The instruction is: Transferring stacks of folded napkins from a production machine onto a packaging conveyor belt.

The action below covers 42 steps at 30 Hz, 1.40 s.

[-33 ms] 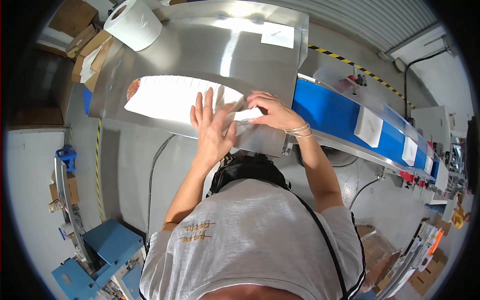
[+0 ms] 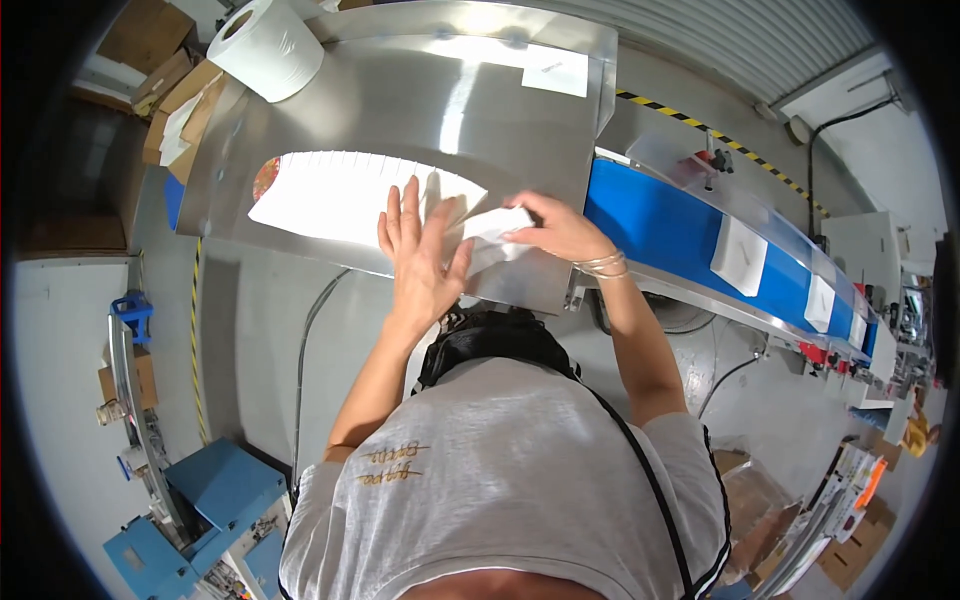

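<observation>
A row of overlapping flat white packets [image 2: 330,205] lies across the steel table [image 2: 390,105], with a red patterned piece [image 2: 267,178] at its left end. My left hand [image 2: 420,260] rests on the right part of the row, fingers spread and open. Between the thumb and fingers of my right hand [image 2: 562,235] is a white packet [image 2: 495,226], gripped by its right end. Its left end reaches close to my left thumb, and whether they touch is hard to tell.
To the right runs a blue conveyor belt [image 2: 640,205] carrying several white packets [image 2: 738,257] behind a clear guard. A large white roll [image 2: 268,50] stands at the table's far left. A white label [image 2: 556,70] lies near the far edge. Cardboard boxes [image 2: 183,115] sit beyond the left side.
My right hand has shifted slightly right with the packet, whose surface now shows more. The left hand has barely moved on the row. Packets on the belt have moved very slightly.
</observation>
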Motion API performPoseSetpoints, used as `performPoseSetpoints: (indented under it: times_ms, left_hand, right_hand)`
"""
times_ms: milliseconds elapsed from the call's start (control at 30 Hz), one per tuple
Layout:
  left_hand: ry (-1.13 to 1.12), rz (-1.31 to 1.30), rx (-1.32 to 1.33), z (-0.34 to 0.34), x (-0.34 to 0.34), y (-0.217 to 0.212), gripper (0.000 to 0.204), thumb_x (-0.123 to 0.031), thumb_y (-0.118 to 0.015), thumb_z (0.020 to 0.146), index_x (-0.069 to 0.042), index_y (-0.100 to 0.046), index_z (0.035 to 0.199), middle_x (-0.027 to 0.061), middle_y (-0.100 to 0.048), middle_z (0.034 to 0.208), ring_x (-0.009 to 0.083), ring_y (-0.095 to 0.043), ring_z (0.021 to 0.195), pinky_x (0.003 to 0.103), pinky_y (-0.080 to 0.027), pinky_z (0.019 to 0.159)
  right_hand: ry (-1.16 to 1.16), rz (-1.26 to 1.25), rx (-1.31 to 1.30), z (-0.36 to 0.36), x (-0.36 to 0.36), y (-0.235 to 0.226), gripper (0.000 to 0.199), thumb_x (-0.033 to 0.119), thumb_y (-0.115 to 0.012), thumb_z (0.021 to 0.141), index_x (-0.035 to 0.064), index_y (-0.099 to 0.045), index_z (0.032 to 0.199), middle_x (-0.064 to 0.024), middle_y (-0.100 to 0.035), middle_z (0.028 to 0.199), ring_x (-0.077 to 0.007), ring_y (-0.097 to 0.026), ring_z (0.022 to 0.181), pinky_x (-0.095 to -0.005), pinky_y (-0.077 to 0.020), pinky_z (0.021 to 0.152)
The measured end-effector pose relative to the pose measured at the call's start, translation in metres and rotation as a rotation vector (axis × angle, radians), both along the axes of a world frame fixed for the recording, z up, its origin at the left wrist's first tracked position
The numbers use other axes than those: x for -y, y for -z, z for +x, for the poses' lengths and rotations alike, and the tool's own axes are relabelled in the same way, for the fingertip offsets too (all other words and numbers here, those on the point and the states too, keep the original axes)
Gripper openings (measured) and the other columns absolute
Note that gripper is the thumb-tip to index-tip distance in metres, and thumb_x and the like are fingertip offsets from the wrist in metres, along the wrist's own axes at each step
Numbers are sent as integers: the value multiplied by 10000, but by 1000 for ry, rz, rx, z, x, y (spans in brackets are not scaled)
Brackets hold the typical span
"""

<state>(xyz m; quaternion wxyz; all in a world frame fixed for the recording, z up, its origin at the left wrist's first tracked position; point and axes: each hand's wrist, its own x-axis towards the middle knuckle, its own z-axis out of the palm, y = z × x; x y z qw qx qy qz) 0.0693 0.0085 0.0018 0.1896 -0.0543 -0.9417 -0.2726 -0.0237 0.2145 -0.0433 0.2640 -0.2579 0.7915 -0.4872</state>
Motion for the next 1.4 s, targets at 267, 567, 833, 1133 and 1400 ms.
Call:
performPoseSetpoints:
  times_ms: [267, 567, 833, 1133, 1400]
  left_hand:
    - [-57, 32, -84, -4, 11, 15, 310, 51, -598, 787, -69, -645, 1069, 157, -484, 1307, 396, -382, 1243, 479, -325, 1013]
    - [12, -15, -29, -6, 15, 12, 260, 19, -609, 763, -107, -689, 976, 150, -420, 1383, 410, -281, 1321, 537, -183, 1067]
    - [-29, -38, -2, -11, 22, 8, 407, -44, -643, 773, -39, -572, 1174, 221, -259, 1459, 435, -212, 1342, 544, -175, 1065]
    - [-60, 22, -110, -17, 23, 19, 301, 51, -614, 764, -30, -656, 1051, 188, -469, 1313, 407, -386, 1231, 480, -342, 1003]
    - [18, -27, -76, -16, 25, 14, 269, 31, -616, 750, -73, -687, 987, 163, -453, 1347, 404, -330, 1294, 536, -220, 1054]
  right_hand:
    - [965, 269, -283, 4, -150, 73, 390, 332, -627, 854, -14, -574, 1026, -156, -572, 913, -260, -535, 754, -342, -440, 693]
    - [289, -38, -203, 8, -36, -24, 553, 175, -762, 731, 94, -529, 1226, -83, -581, 1161, -198, -543, 1083, -348, -470, 874]
    - [215, -253, 95, 4, 12, 4, 338, 202, -683, 845, 15, -541, 1087, 10, -572, 884, -64, -503, 796, -232, -444, 706]
    - [1122, 310, -108, -3, -142, 48, 455, 395, -688, 806, 14, -599, 1038, -111, -603, 853, -159, -540, 741, -281, -443, 679]
    - [315, 13, -183, -1, -25, -20, 582, 219, -735, 747, 82, -501, 1262, -122, -545, 1211, -285, -529, 1101, -385, -439, 922]
